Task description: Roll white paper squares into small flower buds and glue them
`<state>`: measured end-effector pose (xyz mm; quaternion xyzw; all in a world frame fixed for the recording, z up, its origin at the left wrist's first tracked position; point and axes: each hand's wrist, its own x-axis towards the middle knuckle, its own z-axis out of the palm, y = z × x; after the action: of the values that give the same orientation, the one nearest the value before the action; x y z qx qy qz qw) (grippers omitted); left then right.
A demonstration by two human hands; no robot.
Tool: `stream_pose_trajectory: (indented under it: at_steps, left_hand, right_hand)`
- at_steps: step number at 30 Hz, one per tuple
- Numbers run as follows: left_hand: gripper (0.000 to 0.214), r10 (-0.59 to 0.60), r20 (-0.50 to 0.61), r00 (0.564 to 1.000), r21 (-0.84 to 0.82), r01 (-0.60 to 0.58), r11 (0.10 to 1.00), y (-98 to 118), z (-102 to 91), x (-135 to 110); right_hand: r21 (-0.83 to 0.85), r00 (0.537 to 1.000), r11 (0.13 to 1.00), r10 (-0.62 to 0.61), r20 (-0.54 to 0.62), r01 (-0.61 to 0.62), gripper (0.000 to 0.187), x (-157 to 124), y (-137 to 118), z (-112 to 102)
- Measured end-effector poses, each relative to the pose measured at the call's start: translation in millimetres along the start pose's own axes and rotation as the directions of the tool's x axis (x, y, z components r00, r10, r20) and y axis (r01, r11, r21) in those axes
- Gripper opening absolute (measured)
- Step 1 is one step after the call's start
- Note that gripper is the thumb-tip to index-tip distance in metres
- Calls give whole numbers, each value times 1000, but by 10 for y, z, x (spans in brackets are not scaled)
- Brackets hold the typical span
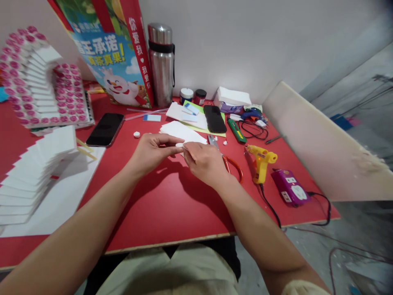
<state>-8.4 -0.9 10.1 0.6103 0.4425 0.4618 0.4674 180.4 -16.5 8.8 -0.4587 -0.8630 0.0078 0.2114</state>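
Note:
Above the red table, my left hand pinches a small white paper piece between thumb and fingers. My right hand meets it at the same piece, its fingers closed against the paper's right end. Just behind both hands lie white paper sheets. Scissors with orange-red handles rest beside my right hand, partly covered by it. A small white paper bit lies left of my left hand.
A yellow glue gun and purple power strip with cords occupy the right. At left stand fanned white cards, a pink-flowered paper model and a black phone. A steel flask and printed bag stand behind.

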Motion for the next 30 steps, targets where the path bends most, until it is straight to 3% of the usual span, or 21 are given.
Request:
stream_pose_trajectory:
  at_steps: [3,5,6,8,10,11,13,16,19,22,26,30]
  left_hand:
    - [27,53,18,998,3,-53,999,-26,-8,11]
    - [24,129,-7,992,-1,-129,992,-43,-17,18]
    - [22,175,-27,984,1,-175,985,-48,-22,19]
    - [19,266,-62,962,19,-265,964,-51,-35,16]
    - [17,342,-80,936,38,-340,940,-48,-46,8]
    - [16,375,-82,923,43,-373,927,-46,-50,4]
    - [16,439,-77,895,47,-437,898,-41,-54,-1]
    - [15,461,-41,887,65,-458,887,-36,-54,0]
    - [14,436,-14,900,86,-434,897,-28,-49,0]
    - [13,448,11,894,104,-446,889,-20,-44,-4]
    - [16,488,14,873,123,-486,865,-27,-42,4]
    - [17,507,-12,862,137,-501,855,-39,-33,17]
  right_hand:
    - [106,999,993,44,-6,-43,26,7,-26,-41]
    - [376,989,917,147,1,-136,22,21,-43,-102]
    - [552,974,807,225,38,-208,24,31,-44,-133]
    - [833,913,423,347,215,-357,37,60,-22,-175]
    - [882,839,2,309,448,-472,44,94,25,-176]
    - [839,805,-158,236,545,-522,42,109,50,-164]
    - [710,744,-369,72,665,-599,35,134,83,-137]
    - [579,709,-555,-30,704,-598,27,156,68,-150]
    - [515,693,-647,-30,720,-562,27,167,15,-227]
    - [520,691,-641,-23,722,-564,28,167,-12,-276]
    - [694,765,-513,105,635,-506,11,138,4,-249]
    - [841,813,-294,250,526,-454,36,108,19,-232]
